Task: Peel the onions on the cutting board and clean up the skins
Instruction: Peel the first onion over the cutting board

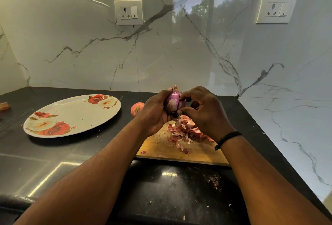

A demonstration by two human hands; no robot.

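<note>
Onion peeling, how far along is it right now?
Partly done. A pile of skins already lies on the cutting board. The left hand holds a purple onion while the right hand picks at it. An unpeeled onion waits beside the board; skins aren't cleared.

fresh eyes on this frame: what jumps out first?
Both hands meet mid-frame above the cutting board: the left hand grips a half-peeled purple onion while the right hand pinches at its skin. A heap of onion skins lies on the board below. Left of that, a rose-patterned plate sits on the dark counter.
</note>
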